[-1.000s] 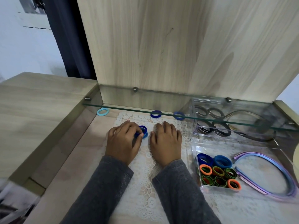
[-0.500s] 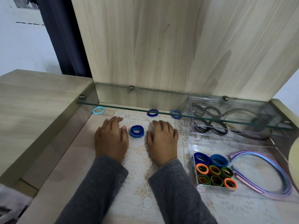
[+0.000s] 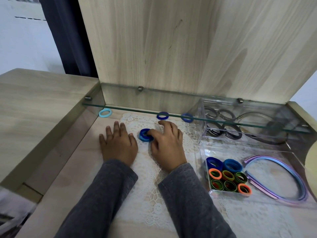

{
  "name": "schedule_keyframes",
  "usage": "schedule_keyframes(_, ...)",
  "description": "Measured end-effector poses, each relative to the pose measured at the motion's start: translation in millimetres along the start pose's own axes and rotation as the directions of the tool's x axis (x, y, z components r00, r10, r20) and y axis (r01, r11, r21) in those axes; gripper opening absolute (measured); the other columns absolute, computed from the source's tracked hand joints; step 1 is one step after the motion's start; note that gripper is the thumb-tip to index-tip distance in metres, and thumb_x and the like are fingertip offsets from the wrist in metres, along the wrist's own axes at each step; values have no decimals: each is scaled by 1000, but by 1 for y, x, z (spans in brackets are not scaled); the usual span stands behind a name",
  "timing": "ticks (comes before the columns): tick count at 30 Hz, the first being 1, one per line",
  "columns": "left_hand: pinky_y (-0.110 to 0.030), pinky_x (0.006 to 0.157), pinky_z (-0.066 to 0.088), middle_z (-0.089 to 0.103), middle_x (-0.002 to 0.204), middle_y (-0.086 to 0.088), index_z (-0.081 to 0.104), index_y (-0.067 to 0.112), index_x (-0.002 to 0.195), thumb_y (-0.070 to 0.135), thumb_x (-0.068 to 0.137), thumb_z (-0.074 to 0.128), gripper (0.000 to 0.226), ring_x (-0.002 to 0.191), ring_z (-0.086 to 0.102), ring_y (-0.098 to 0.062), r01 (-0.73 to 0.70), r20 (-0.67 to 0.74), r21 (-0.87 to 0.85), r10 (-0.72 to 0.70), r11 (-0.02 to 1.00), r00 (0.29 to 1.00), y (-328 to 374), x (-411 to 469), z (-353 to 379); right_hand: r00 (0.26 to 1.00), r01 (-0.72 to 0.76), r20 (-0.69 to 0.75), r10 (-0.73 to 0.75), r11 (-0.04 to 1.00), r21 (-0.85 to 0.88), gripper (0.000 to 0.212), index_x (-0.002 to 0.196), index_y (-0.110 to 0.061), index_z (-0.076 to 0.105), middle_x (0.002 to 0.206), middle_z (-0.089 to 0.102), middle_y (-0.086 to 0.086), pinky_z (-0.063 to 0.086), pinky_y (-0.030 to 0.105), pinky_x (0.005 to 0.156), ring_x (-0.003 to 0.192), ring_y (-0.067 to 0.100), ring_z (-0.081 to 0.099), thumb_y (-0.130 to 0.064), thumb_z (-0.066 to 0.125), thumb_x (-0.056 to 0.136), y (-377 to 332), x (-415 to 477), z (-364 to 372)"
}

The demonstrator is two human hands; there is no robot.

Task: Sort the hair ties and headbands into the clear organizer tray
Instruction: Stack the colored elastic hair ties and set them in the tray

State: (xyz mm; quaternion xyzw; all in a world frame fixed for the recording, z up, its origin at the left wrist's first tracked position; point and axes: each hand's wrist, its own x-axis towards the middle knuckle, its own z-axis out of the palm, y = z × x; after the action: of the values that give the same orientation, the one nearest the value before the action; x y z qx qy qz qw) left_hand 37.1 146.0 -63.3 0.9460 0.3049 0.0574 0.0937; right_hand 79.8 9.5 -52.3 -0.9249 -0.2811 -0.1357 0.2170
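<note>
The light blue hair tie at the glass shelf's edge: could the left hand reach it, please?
Probably yes: the left hand lies flat, holding nothing, with only bare tabletop between it and the light blue hair tie.

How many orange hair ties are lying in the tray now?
2. One orange tie is at the left of the middle row in the tray. The other orange tie is at the near right corner of the same compartment. More may be hidden beneath.
</note>
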Motion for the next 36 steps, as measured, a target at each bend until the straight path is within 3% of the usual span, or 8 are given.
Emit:
schedule_keyframes(7, -47, 119, 6, 8, 163, -3, 13, 19, 154, 37, 102, 24, 57, 149, 6, -27, -18, -4, -25, 18, 1000, 1000, 0, 1, -2, 998, 31, 54, -26, 995, -92, 27, 110, -26, 67, 133, 49, 10, 25, 49, 106, 130, 31, 34, -22, 56, 86, -4, 1, -12)
schedule_keyframes(14, -42, 121, 7, 12, 162, -1, 18, 22, 153, 27, 99, 32, 56, 149, 9, -22, -164, -83, -49, 160, 985, 984, 3, -3, -7, 974, 89, 224, -39, 971, -222, 35, 126, -32, 59, 140, 40, 8, 22, 45, 108, 132, 30, 27, -23, 50, 93, -3, -7, -39)
schedule_keyframes(20, -39, 119, 9, 34, 155, 6, 39, 28, 144, 17, 92, 45, 54, 145, 25, -17, -341, -218, 21, 337, 940, 916, 8, -16, -13, 960, 81, 281, -3, 961, -264, 33, 125, -36, 60, 136, 44, 5, 24, 45, 107, 129, 29, 30, -32, 53, 94, -1, -16, -54)
schedule_keyframes(24, -47, 114, 24, 56, 139, -1, 60, 22, 129, 10, 82, 59, 49, 133, 46, -27, -415, -294, 66, 415, 907, 861, 9, -21, -16, 950, 64, 311, 21, 963, -260, 33, 126, -38, 59, 134, 44, 5, 24, 44, 106, 128, 29, 30, -34, 54, 94, 0, -23, -61)
schedule_keyframes(27, -49, 111, 30, 63, 130, -3, 65, 20, 122, 8, 76, 65, 47, 127, 53, -30, -447, -309, 89, 451, 890, 837, 9, -29, -17, 948, 71, 318, 22, 958, -278, 31, 124, -36, 60, 134, 45, 5, 24, 44, 106, 129, 29, 30, -38, 55, 93, 2, -28, -66)
schedule_keyframes(32, -42, 119, 10, 58, 136, 1, 53, 27, 135, 14, 87, 50, 49, 136, 42, -19, -437, -205, -10, 426, 899, 881, 10, -49, -13, 953, 103, 301, -10, 950, -296, 29, 118, -30, 66, 130, 48, 3, 27, 42, 104, 126, 27, 32, -36, 59, 91, 3, -31, -72)
schedule_keyframes(36, -33, 121, 5, 51, 143, 0, 42, 33, 143, 15, 94, 39, 52, 138, 37, -14, -366, -86, -186, 356, 912, 930, 17, -63, -19, 956, 155, 288, -51, 924, -350, 31, 118, -24, 67, 129, 50, 2, 28, 42, 104, 125, 26, 34, -35, 61, 89, 3, -33, -74)
